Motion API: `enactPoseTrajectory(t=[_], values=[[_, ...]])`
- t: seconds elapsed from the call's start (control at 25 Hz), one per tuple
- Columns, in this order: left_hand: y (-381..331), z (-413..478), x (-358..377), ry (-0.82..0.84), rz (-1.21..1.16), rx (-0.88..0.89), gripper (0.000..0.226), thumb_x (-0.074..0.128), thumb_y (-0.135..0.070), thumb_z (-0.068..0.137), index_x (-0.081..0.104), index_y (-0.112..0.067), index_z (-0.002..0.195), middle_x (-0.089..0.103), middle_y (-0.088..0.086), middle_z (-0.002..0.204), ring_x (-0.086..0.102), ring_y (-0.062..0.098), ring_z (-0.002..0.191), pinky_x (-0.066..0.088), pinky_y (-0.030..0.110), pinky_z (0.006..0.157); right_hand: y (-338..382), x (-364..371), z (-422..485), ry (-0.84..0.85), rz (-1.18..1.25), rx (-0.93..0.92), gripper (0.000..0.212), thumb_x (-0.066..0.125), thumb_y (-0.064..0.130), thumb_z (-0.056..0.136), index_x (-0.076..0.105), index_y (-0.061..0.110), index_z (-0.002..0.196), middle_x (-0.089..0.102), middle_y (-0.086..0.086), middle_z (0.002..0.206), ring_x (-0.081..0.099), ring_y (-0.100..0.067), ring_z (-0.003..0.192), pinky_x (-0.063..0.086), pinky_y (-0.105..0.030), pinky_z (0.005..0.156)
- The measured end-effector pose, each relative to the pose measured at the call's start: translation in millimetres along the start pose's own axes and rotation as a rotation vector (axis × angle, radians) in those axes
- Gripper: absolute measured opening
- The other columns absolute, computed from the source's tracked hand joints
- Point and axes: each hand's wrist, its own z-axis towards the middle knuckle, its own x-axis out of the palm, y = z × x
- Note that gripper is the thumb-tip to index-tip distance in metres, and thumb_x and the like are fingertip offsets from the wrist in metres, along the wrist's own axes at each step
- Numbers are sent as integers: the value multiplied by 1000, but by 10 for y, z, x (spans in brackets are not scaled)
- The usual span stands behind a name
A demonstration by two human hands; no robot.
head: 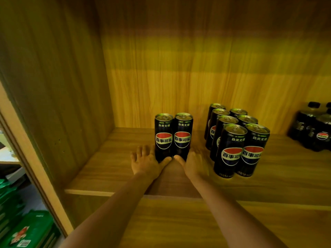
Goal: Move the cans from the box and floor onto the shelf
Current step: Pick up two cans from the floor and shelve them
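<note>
Hands flank two upright black slim cola cans [172, 136] touching side by side on the wooden shelf board [111, 163]. I see my left hand [146, 162] and right hand [194, 163] spread open, thumbs at the can bases, gripping nothing. Seven matching black cans [236, 140] cluster just right; dark plastic bottles [313, 127] sit farther right.

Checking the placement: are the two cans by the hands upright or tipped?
Upright. The two cans stand on the shelf, pull-tab tops up, labels level.

bare shelf [107, 169] left; can block [236, 140] right
</note>
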Motion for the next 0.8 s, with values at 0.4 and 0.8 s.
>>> enactPoseTrajectory(t=[0.4, 0.8], values=[[9, 44, 25, 19, -34, 0, 95, 22, -80, 74, 3, -24, 148, 4, 8, 159, 0, 26, 146, 4, 49, 117, 1, 101, 82, 93, -28, 13, 72, 38, 64, 82, 46, 6, 124, 51, -16, 133, 44, -31, 126, 36, -42, 105], [292, -739, -444, -272, -161, 152, 95, 47, -64, 80, 8, -10, 148, 11, 9, 157, 10, 22, 145, 5, 38, 118, 152, -311, -602, -89, 215, -214, 78, 46, 52, 86, 15, 11, 145, 20, -8, 154, 17, -21, 142, 11, -32, 115]])
